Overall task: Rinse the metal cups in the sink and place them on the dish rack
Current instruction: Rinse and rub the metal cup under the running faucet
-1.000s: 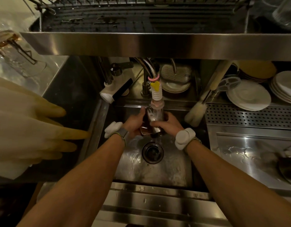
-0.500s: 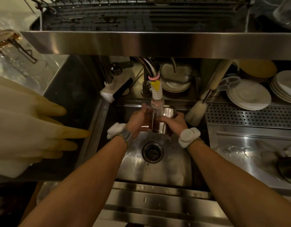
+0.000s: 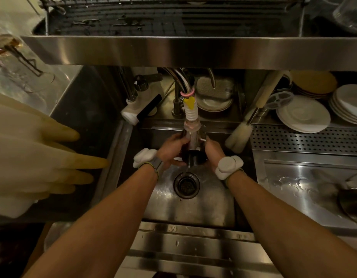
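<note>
The metal cup is held directly under the ribbed faucet nozzle, above the drain of the sink. It seems tipped with its mouth toward the camera, though the dim light leaves that uncertain. The left hand and right hand each curl their fingers round its sides, gripping it between them. The dish rack sits on the shelf overhead, pale rubber gloves hang at the left, and white plates are stacked at the right.

Kitchen dishwashing station indicated by stainless steel sink basin, stacked white round plates, overhead black wire dish rack.
</note>
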`<action>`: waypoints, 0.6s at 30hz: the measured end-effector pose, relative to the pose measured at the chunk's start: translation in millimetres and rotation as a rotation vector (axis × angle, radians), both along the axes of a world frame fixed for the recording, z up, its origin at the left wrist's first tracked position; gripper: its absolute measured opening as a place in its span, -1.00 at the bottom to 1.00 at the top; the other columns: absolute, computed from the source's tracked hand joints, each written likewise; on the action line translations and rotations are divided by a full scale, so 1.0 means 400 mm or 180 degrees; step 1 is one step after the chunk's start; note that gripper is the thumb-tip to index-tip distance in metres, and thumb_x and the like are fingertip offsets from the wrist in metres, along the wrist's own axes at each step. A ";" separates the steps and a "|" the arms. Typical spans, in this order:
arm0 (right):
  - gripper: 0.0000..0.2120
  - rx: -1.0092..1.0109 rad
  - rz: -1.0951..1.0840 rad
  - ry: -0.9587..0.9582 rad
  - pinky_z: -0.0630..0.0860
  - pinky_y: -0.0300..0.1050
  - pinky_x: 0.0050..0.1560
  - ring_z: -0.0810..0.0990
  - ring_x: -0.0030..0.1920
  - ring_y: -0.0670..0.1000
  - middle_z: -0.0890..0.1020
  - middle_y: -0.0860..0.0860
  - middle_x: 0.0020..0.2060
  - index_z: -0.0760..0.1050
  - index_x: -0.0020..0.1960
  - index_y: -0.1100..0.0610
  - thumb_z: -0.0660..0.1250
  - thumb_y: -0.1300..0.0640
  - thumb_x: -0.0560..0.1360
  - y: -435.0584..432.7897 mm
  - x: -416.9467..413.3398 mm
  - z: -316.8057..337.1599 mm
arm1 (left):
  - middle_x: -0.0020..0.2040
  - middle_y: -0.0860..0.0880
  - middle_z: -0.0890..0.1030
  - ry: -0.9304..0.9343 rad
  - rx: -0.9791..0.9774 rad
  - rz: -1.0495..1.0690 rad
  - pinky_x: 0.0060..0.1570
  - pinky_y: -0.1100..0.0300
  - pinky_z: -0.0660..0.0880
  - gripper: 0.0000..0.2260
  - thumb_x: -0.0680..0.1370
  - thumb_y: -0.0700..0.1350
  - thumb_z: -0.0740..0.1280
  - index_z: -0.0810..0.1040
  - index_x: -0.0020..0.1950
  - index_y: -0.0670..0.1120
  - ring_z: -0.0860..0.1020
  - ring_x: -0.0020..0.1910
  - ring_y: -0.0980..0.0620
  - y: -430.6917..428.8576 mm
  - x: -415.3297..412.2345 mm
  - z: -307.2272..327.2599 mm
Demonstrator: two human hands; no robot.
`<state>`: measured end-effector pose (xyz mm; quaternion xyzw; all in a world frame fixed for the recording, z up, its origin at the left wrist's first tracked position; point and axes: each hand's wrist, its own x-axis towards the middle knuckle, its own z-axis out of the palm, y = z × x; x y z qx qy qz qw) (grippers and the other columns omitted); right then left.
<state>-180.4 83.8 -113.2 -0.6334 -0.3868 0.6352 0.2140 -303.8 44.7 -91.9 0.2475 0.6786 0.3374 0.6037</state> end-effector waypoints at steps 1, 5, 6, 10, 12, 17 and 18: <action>-0.62 0.0023 0.0019 0.0014 0.48 0.18 0.26 0.58 0.15 0.22 0.60 0.21 0.17 0.55 0.07 0.17 0.19 -0.13 0.56 -0.002 -0.005 0.008 | 0.21 -0.12 0.56 -0.0020 -0.0066 0.0048 -0.30 0.09 0.57 -0.61 0.57 0.09 0.25 0.41 0.36 -0.02 0.57 0.02 -0.07 0.002 0.000 0.004; -0.44 -0.0210 0.0251 0.0019 0.62 0.15 0.01 0.63 0.03 0.25 0.63 0.24 0.07 0.52 0.18 0.26 0.35 -0.20 0.44 -0.029 -0.016 0.042 | 0.08 -0.15 0.59 -0.0019 -0.0417 0.0104 -0.12 0.00 0.59 -0.56 0.58 0.14 0.20 0.48 0.30 -0.14 0.58 -0.02 -0.12 -0.003 -0.016 0.011; -0.42 -0.0244 0.0249 0.0030 0.64 0.12 -0.05 0.64 0.01 0.24 0.63 0.24 0.06 0.50 0.21 0.28 0.39 -0.16 0.42 -0.033 -0.014 0.044 | -0.03 -0.13 0.59 -0.0045 -0.0414 0.0035 -0.06 -0.02 0.58 -0.56 0.59 0.13 0.19 0.46 0.31 -0.16 0.59 -0.06 -0.13 -0.007 -0.021 0.006; -0.77 -0.0095 0.0369 0.0242 0.60 -0.06 -0.31 0.63 -0.21 0.06 0.64 0.12 -0.17 0.55 -0.01 0.18 0.46 0.08 0.42 -0.045 -0.011 0.050 | -0.01 -0.15 0.57 0.0037 -0.0200 -0.0162 0.00 -0.03 0.54 -0.59 0.61 0.06 0.13 0.45 0.30 -0.19 0.56 -0.12 -0.13 -0.014 -0.023 0.006; -0.78 0.0081 0.0344 0.0331 0.59 -0.10 -0.26 0.62 -0.22 0.03 0.66 0.11 -0.15 0.56 0.05 0.18 0.45 0.19 0.42 -0.041 -0.006 0.048 | 0.01 -0.16 0.59 -0.0060 0.0017 -0.0038 -0.08 0.06 0.50 -0.71 0.61 -0.03 0.13 0.53 0.17 -0.13 0.54 -0.15 -0.09 -0.011 -0.018 0.014; -0.38 0.0592 0.0389 0.0132 0.51 0.13 0.24 0.57 0.18 0.14 0.58 0.14 0.21 0.38 0.38 0.19 0.49 0.25 0.36 -0.028 0.006 0.033 | -0.07 -0.12 0.50 -0.0507 0.0190 0.0132 -0.18 0.15 0.45 -0.77 0.51 -0.17 0.16 0.47 0.13 -0.09 0.49 -0.18 -0.02 -0.011 -0.013 0.019; -0.34 0.0666 0.0482 0.0110 0.48 0.11 0.27 0.55 0.21 0.12 0.56 0.12 0.22 0.35 0.40 0.19 0.50 0.27 0.36 -0.035 0.007 0.043 | -0.04 -0.14 0.49 -0.0439 0.0260 0.0170 -0.16 0.15 0.44 -0.76 0.50 -0.18 0.16 0.46 0.14 -0.09 0.48 -0.17 -0.02 -0.009 -0.013 0.017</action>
